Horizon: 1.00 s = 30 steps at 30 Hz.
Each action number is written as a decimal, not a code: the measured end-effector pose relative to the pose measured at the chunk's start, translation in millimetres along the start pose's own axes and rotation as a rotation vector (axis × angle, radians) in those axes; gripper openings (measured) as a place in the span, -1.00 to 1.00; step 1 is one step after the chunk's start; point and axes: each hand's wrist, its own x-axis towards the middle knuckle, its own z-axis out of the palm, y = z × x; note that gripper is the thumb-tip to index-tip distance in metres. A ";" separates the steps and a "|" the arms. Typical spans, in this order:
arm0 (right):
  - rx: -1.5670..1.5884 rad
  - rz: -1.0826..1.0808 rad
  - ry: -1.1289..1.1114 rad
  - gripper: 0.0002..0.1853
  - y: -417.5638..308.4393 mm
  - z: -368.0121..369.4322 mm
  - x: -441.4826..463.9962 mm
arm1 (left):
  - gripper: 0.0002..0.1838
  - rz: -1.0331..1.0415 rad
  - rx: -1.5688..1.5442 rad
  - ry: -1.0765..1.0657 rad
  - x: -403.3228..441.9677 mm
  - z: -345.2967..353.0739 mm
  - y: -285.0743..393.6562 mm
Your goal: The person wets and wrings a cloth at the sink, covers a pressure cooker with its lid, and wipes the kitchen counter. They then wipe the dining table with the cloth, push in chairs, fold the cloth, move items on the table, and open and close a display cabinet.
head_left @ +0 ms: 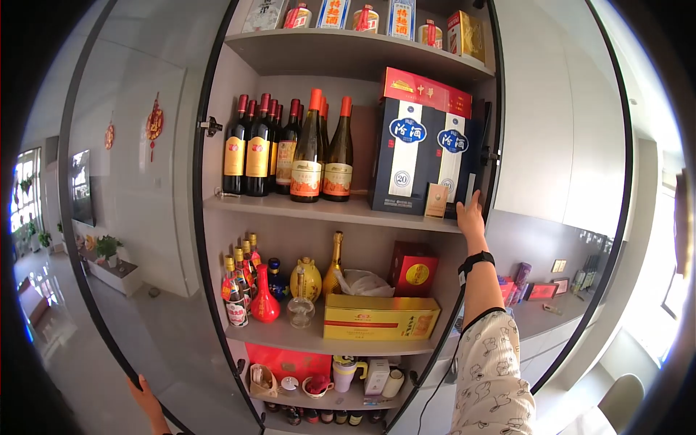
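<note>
My left hand [147,404], low at the left edge, is closed on the dark frame of the open glass cabinet door [138,239]. My right hand [471,215] reaches to the right end of the middle shelf [333,209], its thumb and a finger apart. It is nearest a slim black object [486,138] standing against the cabinet side; whether it touches it, I cannot tell. Just left of it are a small tan box [436,200] and two dark-blue liquor boxes [397,163]. A red box [428,93] lies on top of these.
Several wine bottles [257,148] stand left on that shelf. Below are a red bottle [265,297], a glass decanter [300,312] and a yellow box [380,317]. Lower sits a lidded mug [346,375]. A second glass door [616,239] stands open at right.
</note>
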 end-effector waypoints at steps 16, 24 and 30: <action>-0.100 -0.065 -0.169 -0.09 4.7 -13.9 0.7 | -0.41 -0.022 0.002 0.025 -2.9 4.6 -9.0; 0.037 -0.361 -0.094 -0.25 8.1 -24.5 -48.9 | -0.57 0.030 -0.109 -0.043 -11.5 -10.1 43.8; 0.206 -0.418 -0.202 -0.38 -51.6 -127.4 -147.7 | -0.58 0.039 -0.113 -0.055 -12.5 -10.5 47.9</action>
